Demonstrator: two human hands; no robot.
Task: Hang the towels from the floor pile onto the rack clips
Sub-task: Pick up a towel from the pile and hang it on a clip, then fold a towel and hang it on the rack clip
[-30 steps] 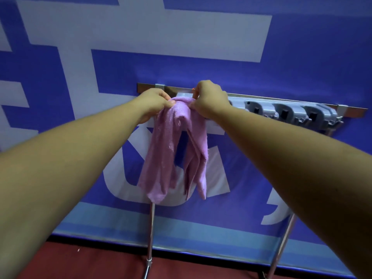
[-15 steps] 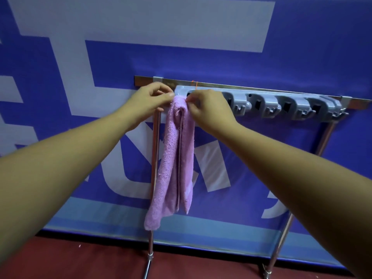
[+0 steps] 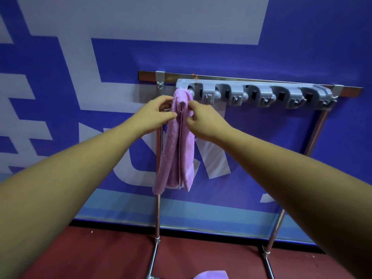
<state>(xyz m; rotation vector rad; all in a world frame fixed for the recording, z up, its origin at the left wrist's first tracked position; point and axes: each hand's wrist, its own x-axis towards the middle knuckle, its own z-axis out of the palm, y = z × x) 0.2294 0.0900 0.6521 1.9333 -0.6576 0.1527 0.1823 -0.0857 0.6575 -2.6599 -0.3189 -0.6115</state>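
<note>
Pinching towel (image 3: 177, 154) | left hand (image 3: 158, 112), right hand (image 3: 204, 120) | banner (image 3: 302, 47) lettering cropped

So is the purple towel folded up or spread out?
Folded. The towel hangs at the left end of the rack in a narrow, doubled-over strip. The left hand and right hand pinch it near its top.

Blue wall banner (image 3: 302, 47): big white letter shapes, cut off and partly hidden; no word can be read.
Grey clip rack (image 3: 259, 91): no words or numbers to read.
</note>
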